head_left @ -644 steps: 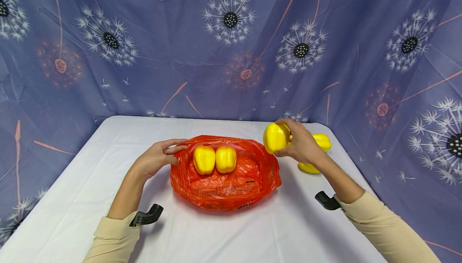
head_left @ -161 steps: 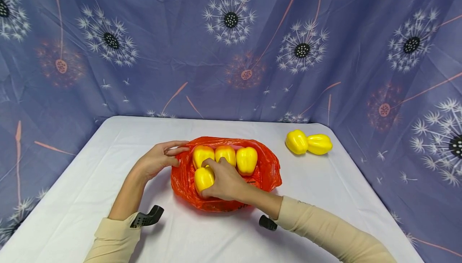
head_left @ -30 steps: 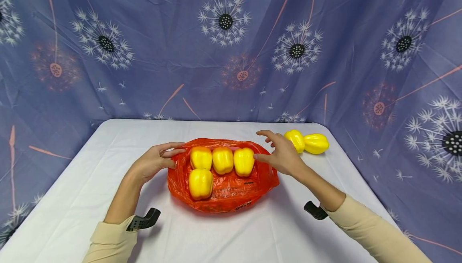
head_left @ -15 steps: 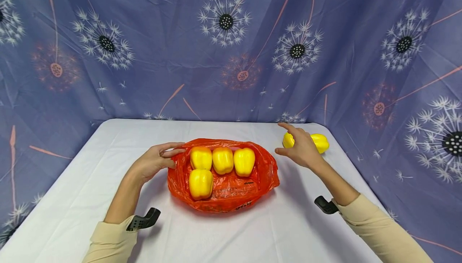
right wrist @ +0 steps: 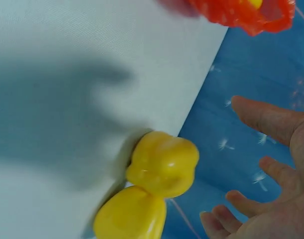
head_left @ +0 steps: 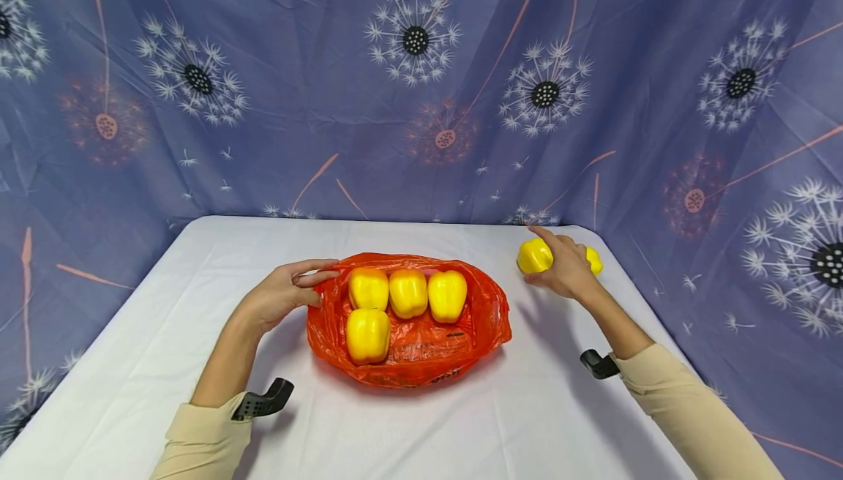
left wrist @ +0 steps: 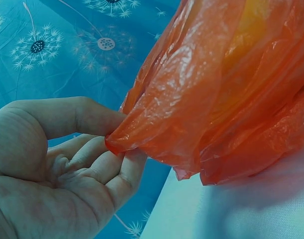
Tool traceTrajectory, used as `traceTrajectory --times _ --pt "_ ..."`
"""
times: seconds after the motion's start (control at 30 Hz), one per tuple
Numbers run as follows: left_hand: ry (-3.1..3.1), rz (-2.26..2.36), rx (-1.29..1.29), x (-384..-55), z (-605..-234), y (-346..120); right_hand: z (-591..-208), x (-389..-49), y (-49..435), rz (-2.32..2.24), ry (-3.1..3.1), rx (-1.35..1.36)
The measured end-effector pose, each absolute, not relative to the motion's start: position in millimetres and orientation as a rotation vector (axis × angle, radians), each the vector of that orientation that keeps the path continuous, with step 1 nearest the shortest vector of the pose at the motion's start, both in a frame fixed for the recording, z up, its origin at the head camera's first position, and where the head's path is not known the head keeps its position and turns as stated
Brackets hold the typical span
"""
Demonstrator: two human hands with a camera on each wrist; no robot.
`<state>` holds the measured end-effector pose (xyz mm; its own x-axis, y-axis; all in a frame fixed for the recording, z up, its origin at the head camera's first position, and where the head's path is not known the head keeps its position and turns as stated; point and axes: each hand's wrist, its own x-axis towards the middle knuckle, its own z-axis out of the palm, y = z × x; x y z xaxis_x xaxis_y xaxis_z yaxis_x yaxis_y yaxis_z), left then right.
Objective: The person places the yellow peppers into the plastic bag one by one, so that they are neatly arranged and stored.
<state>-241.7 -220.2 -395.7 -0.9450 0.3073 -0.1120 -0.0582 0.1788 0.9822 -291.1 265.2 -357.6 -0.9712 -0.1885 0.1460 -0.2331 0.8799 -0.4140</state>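
Observation:
A red plastic bag (head_left: pixel 421 374) lies with its mouth spread wide on the table. Inside are several yellow bell peppers: a row along the back and one pepper (head_left: pixel 367 336) at the front left. My left hand (head_left: pixel 279 295) pinches the bag's left edge between thumb and fingers, plain in the left wrist view. At the table's back right are two more yellow bell peppers, one (head_left: pixel 533 256) on the left and another (head_left: pixel 594 260) partly behind my right hand (head_left: pixel 563 269). That hand is spread over them, its thumb and fingers apart; the right wrist view shows nothing held.
A white cloth covers the table (head_left: pixel 421 436). Blue fabric with a dandelion print (head_left: pixel 316 99) hangs behind it and along both sides. A black wrist camera (head_left: pixel 263 399) sticks out from the left sleeve, another black camera (head_left: pixel 598 364) from the right.
More bell peppers lie in the bag than at the start, and fewer on the table. Over the last second my right hand has moved from the bag to the right-hand peppers. My left hand stays put.

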Motion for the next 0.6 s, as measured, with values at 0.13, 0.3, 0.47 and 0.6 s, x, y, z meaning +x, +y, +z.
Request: traceTrajectory --times 0.13,0.3,0.47,0.6 --pt "2.173 1.831 0.228 -242.0 -395.9 -220.8 -364.1 -296.6 269.9 0.659 -2.978 0.291" --pt "2.173 1.835 0.227 -242.2 -395.6 -220.8 -369.5 -303.8 274.9 0.641 -3.018 0.218" --pt "2.178 1.838 0.224 -242.3 -395.3 -221.1 -373.2 -311.1 278.2 0.632 -3.036 0.192" --pt "2.186 1.835 0.223 -242.8 -395.5 -220.6 -378.5 -316.7 280.6 0.620 -3.051 0.162"
